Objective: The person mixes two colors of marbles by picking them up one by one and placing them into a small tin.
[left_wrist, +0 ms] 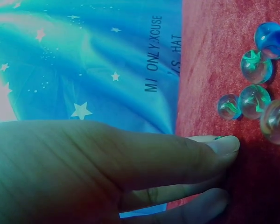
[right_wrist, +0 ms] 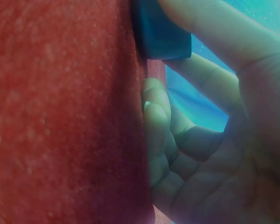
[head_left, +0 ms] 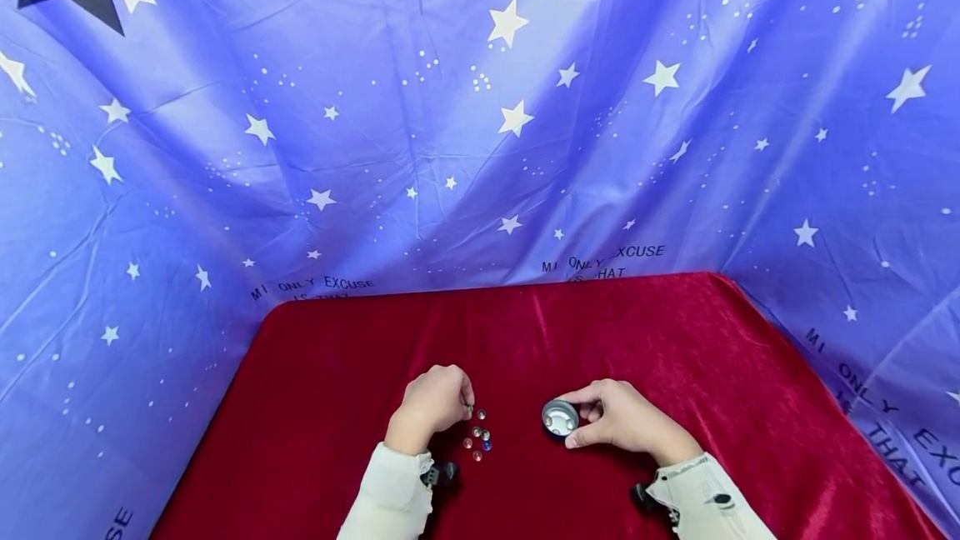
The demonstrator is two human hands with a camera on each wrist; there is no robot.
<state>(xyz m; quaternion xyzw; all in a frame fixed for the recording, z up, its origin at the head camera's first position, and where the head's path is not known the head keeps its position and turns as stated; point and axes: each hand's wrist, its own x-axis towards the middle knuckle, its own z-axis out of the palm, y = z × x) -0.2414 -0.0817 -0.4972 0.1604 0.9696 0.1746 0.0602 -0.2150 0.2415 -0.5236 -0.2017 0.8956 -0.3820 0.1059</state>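
Star-printed blue cloth walls in a tabletop draped in red velvet. At its near edge the left hand curls, fingertips pinching a glass marble (barely visible), just beside a small cluster of clear, round marbles. The right hand grips a small round metal dish, tilted on the velvet.

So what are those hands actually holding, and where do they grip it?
The right hand holds a small grey round dish by its rim, thumb and fingers on opposite sides. The left hand seems to pinch a marble at its fingertips, though that is unclear.
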